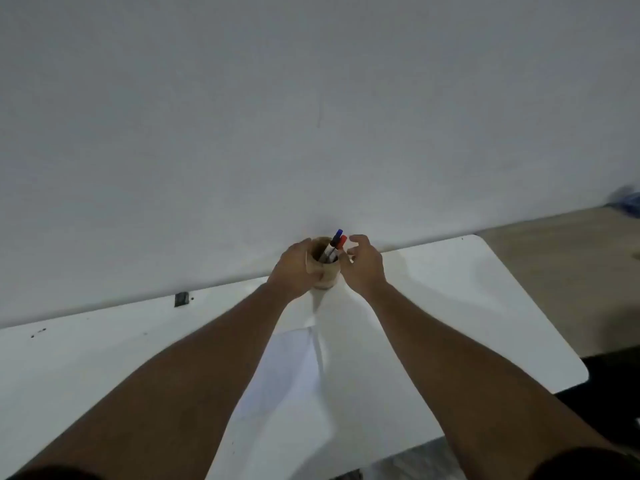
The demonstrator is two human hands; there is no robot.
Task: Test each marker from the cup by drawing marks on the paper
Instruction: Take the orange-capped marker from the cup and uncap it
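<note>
Now left hand [294, 268] grips round tan cup [323, 268] of markers [334, 245].

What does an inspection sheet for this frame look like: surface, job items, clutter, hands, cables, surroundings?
Surface: white table with rounded corner, pushed against the wall; a few dark specks at left.
Job's things: tan cup at the far edge holding a blue-capped marker and a red-capped marker; paper lies between the forearms, no marks visible.
Clutter: small dark square object near the wall.
Hands: left hand wraps the cup; right hand open beside the markers, holding nothing.
Cables: nothing seen.
Surroundings: plain grey wall; beige floor at right.
</note>
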